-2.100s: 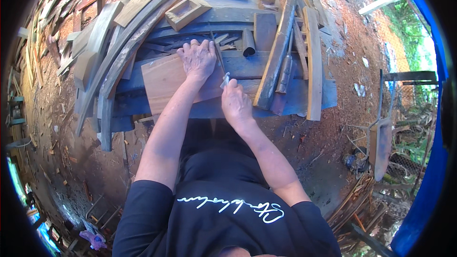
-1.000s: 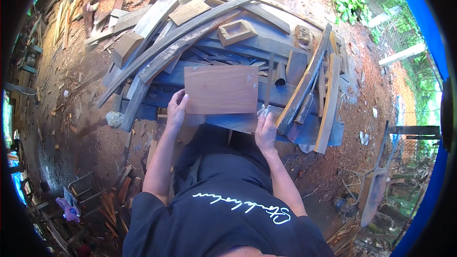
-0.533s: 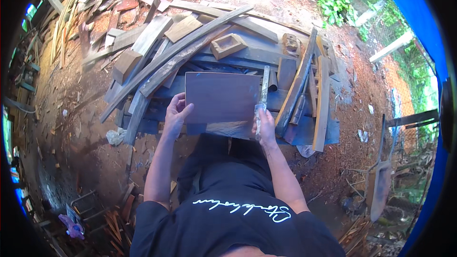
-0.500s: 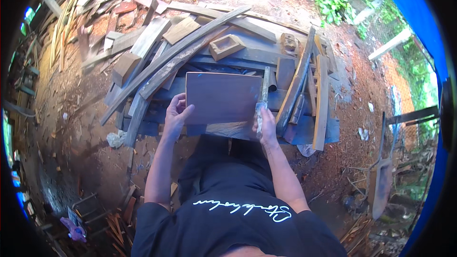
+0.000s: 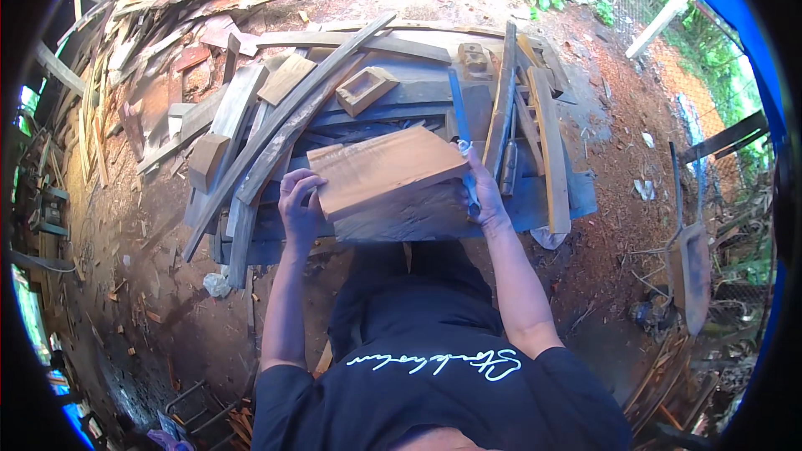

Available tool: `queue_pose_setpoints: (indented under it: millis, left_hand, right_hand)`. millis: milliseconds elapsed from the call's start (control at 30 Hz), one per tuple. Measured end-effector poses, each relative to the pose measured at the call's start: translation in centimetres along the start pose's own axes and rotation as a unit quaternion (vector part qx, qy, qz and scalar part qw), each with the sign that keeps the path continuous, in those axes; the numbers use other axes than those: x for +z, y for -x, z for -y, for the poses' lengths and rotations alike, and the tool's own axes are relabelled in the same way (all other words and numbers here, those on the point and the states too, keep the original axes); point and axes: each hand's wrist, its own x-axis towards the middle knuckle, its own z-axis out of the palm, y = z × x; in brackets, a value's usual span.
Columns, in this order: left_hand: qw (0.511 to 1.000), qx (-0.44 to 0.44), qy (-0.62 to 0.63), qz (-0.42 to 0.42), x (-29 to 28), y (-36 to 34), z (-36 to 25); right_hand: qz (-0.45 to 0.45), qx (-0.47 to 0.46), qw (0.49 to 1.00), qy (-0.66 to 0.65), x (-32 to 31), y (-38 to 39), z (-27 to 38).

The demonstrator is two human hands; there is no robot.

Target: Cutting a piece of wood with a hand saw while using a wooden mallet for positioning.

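A thick light-brown wooden board [image 5: 393,165] is tilted in front of me above the work surface, its pale grained face and one long edge showing. My left hand [image 5: 301,205] is at its left end, with fingers curled and fingertips against the edge. At the board's right end, my right hand [image 5: 483,188] is closed round the whitish wrapped handle of a long flat narrow tool [image 5: 459,108]. The tool's straight blade points away from me; its exact kind I cannot make out. Some right-hand fingers are hidden behind the board and handle.
Beneath lies a low dark work surface [image 5: 576,196] with long planks [image 5: 292,117] across its left and beams [image 5: 547,150] on its right. A hollowed wooden block [image 5: 368,90] sits beyond the board. Scrap wood [image 5: 167,0] is heaped far left; a wheelbarrow [image 5: 692,276] stands right.
The board has been turned: its dark flat face showed before, and now a pale face and long edge do. The tool stays in my right hand, and my view has shifted slightly.
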Motion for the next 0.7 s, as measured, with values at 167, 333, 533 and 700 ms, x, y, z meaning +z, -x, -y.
queue_pose_setpoints:
  millis: [167,333,533,700]
  left_hand:
    - [0.998,-0.022,-0.038,-0.052,1.8,3.9,4.4]
    - [0.995,-0.053,-0.085,-0.012,1.8,6.4,5.7]
    - [0.989,-0.144,-0.022,-0.033,2.1,8.1,5.3]
    - [0.94,-0.283,0.163,-0.103,3.9,7.1,3.5]
  right_hand:
    - [-0.037,0.003,0.994,0.098,0.1,0.8,-3.9]
    - [-0.06,-0.045,0.978,0.195,0.3,1.6,-5.6]
    - [-0.059,-0.077,0.964,0.246,0.5,2.8,-6.9]
    - [-0.057,-0.084,0.956,0.277,1.1,1.8,-6.2]
